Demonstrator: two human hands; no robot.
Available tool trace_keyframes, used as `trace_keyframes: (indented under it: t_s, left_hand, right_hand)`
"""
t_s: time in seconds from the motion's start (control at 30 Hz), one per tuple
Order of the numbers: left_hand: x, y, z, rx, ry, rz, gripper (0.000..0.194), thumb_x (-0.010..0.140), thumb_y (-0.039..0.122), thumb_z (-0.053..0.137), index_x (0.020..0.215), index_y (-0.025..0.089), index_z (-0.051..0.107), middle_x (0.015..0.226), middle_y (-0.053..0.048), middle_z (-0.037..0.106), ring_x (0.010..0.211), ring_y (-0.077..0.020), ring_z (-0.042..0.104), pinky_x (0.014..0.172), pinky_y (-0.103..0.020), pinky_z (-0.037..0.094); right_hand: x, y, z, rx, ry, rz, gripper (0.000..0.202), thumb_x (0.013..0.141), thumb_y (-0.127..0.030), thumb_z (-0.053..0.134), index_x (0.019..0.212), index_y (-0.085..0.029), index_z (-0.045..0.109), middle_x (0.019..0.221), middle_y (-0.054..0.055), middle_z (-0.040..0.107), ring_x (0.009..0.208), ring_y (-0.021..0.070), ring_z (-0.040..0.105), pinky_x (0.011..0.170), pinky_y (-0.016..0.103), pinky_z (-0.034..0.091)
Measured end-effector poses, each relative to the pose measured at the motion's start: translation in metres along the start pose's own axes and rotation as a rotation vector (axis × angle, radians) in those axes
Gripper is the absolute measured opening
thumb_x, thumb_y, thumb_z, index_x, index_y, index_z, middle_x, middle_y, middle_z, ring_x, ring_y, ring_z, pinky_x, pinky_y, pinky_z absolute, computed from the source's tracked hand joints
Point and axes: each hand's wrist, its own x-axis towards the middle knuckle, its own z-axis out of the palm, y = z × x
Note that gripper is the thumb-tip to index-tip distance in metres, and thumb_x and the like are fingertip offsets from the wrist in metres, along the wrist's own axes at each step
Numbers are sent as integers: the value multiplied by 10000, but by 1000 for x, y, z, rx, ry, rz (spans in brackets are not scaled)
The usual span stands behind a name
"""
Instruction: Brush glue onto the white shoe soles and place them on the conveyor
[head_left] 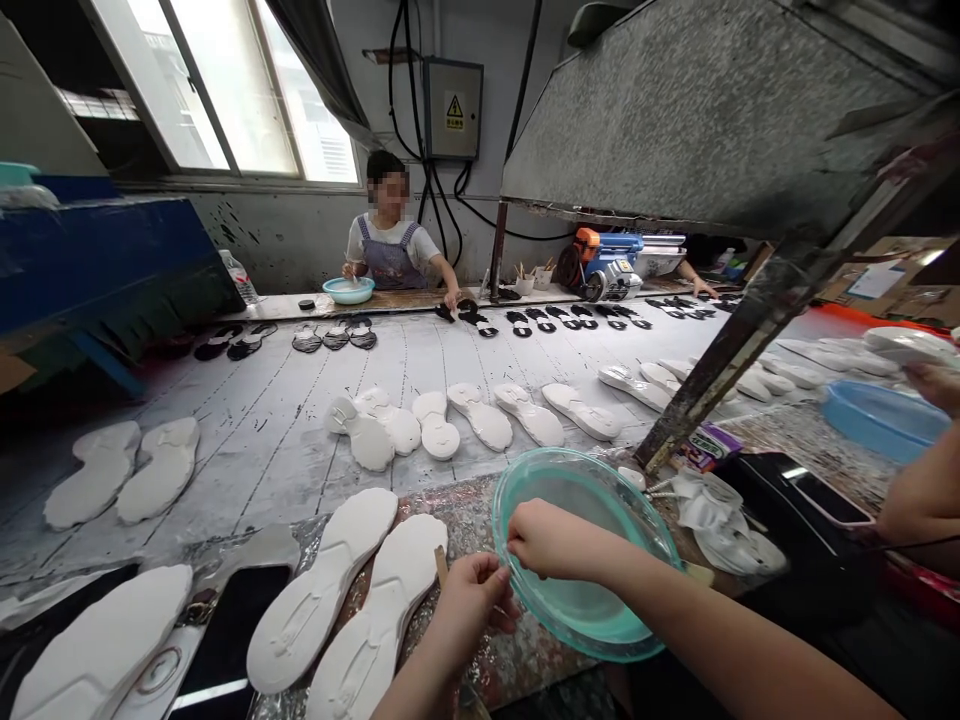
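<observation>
My right hand (pixel 534 540) reaches over the left part of a round turquoise basin (pixel 592 490), its fingers curled; what they hold, if anything, is hidden. The basin has clear plastic over its rim and something pale inside. Just outside its left rim is my left hand (pixel 484 592), fingers bent in a pinch, beside a thin wooden stick (pixel 440 565). Whether it grips anything is too small to tell. Left of that hand, two white shoe soles (pixel 322 590) lie on the bench in front of me.
White soles (pixel 480 415) line the grey conveyor belt (pixel 277 430), with black shoe parts (pixel 362 333) along its far side. A slanted metal post (pixel 705 380) stands right of the basin. A dark phone (pixel 232 630) lies left; a person (pixel 394 240) sits opposite, another's arm (pixel 926 490) is at right.
</observation>
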Motion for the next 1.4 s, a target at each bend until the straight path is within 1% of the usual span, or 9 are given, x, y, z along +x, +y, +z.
trace_keyframes:
  t_s: [0.13, 0.27, 0.4, 0.6, 0.77, 0.87, 0.97, 1.2, 1.4]
  left_hand:
    - [1, -1, 0, 1, 16, -5, 547, 479, 633, 785, 638, 180, 523, 520, 43, 538, 457, -125, 563, 411, -253, 428]
    - [3, -1, 1, 6, 37, -3, 547, 468, 617, 796, 660, 175, 539, 524, 48, 537, 456, -126, 569, 406, -250, 434]
    - [3, 0, 1, 1, 49, 3, 564, 470, 631, 801, 687, 174, 551, 523, 50, 536, 446, -130, 568, 394, -252, 430]
    - [1, -3, -2, -29, 45, -7, 564, 455, 631, 821, 586, 187, 499, 536, 20, 557, 455, -137, 573, 397, -254, 431]
    - [5, -9, -8, -109, 51, -36, 566, 430, 614, 830, 674, 161, 593, 639, -6, 609, 493, -150, 596, 416, -273, 458]
    - [5, -9, -7, -160, 46, -44, 532, 483, 593, 825, 699, 158, 607, 623, -7, 601, 513, -150, 602, 442, -269, 468]
    - [3, -6, -5, -189, 26, -47, 452, 564, 538, 821, 687, 162, 602, 570, 1, 581, 539, -149, 610, 476, -252, 474]
    - [-3, 1, -5, -227, 12, -73, 449, 573, 514, 838, 729, 153, 622, 606, -12, 614, 546, -157, 621, 480, -256, 482]
    - [-3, -2, -3, -258, 21, -84, 451, 618, 527, 834, 718, 160, 593, 605, -2, 607, 518, -142, 607, 460, -244, 474]
  right_hand:
    - [11, -15, 4, -100, -2, 87, 216, 949, -289, 655, 803, -132, 631, 774, -5, 636, 703, 130, 620, 684, 286, 535]
    - [18, -22, 12, -88, 36, 132, 224, 956, -353, 656, 966, -130, 647, 977, 44, 661, 878, 174, 650, 813, 362, 551]
    - [25, -17, 13, 33, 54, 97, 263, 935, -372, 671, 827, -135, 630, 805, 0, 634, 724, 138, 618, 688, 290, 528]
    - [31, -13, 5, 269, 138, -48, 309, 972, -269, 507, 686, -157, 546, 602, -56, 475, 546, 79, 427, 494, 195, 314]
    - [1, 1, 3, 250, 195, -71, 189, 907, -192, 534, 753, -153, 636, 686, -9, 582, 621, 105, 460, 539, 226, 283]
    - [-11, 14, 8, 209, 115, -51, 237, 903, -323, 605, 767, -147, 687, 664, 19, 625, 579, 128, 491, 513, 238, 287]
    - [-10, 17, 14, 148, 56, -70, 271, 890, -387, 656, 763, -152, 700, 654, 25, 640, 571, 144, 507, 497, 244, 263]
    - [6, 25, 17, 13, 46, -262, 258, 949, -263, 572, 730, -153, 651, 705, 22, 634, 627, 127, 479, 551, 232, 255]
    - [3, 38, 33, -43, 165, -256, 187, 908, -192, 554, 743, -149, 633, 692, 3, 622, 599, 112, 442, 554, 244, 253]
